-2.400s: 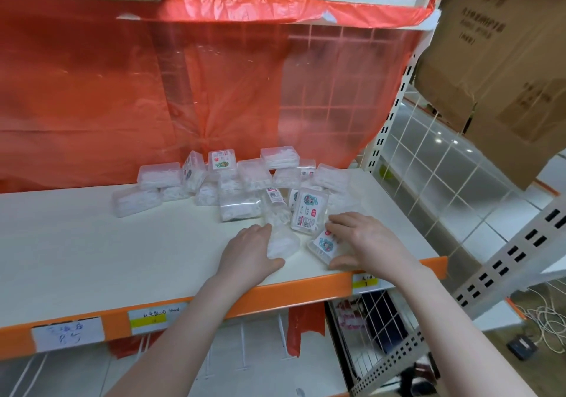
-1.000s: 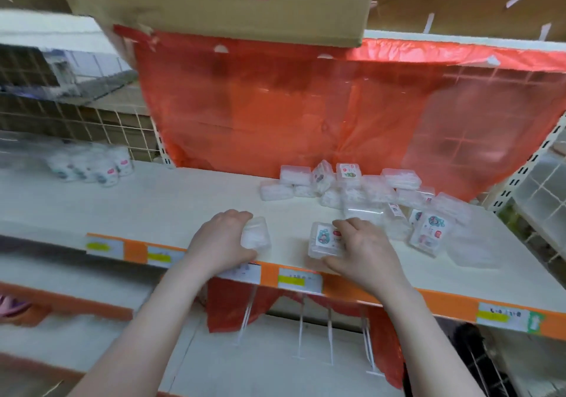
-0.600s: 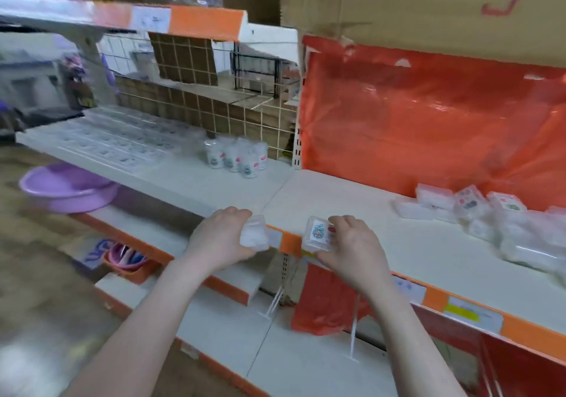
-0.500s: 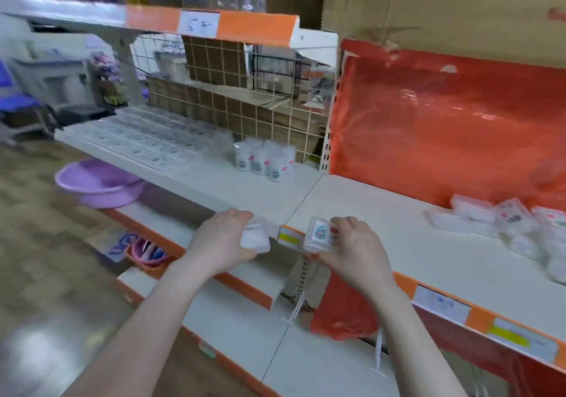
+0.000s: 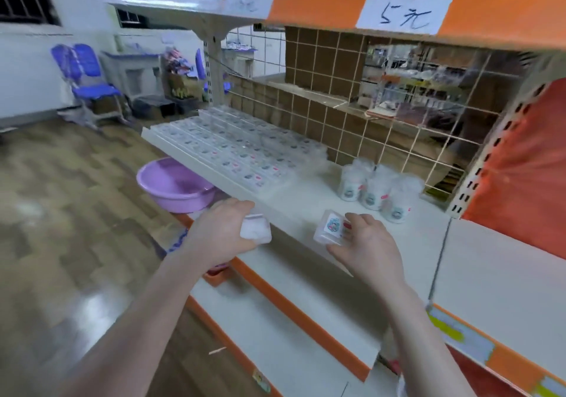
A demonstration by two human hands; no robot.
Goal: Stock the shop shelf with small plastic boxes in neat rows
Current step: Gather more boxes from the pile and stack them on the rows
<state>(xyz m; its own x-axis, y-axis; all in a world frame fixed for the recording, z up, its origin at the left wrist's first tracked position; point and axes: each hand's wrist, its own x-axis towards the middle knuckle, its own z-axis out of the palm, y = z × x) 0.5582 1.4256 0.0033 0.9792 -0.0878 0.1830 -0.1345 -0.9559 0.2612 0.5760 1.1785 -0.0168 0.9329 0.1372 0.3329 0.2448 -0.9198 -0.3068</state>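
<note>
Left hand [image 5: 222, 237] curled round a clear box [image 5: 255, 228], white contents inside, held in front of the shelf [image 5: 306, 200] edge, off the surface. Right hand [image 5: 366, 248] pinching a second box [image 5: 330, 228] by its right side, fingers [image 5: 356, 222] on top, thumb below; lid tilted toward the camera, round green-and-pink sticker with a red strip beside it, print too small to read. Both boxes close together at one height, not touching. Rows of boxes [image 5: 239, 148] already laid flat across the left part of the shelf, blurred, red and dark marks on their labels, unreadable. Small cluster of white jars [image 5: 372, 189] upright near the wire back [image 5: 398, 133], right of the rows, round labels with red tags, text illegible. Price card [image 5: 404, 13] on the orange rail of the upper shelf, handwritten "5 元"; a fainter card to its left, blurred. Orange sheet [image 5: 526, 176] hanging at far right. Yellow tags [image 5: 450, 332] on the right bay's front rail, writing unreadable. Purple basin [image 5: 174, 185] below the shelf at left. Blue chairs [image 5: 87, 74] against the far wall.
</note>
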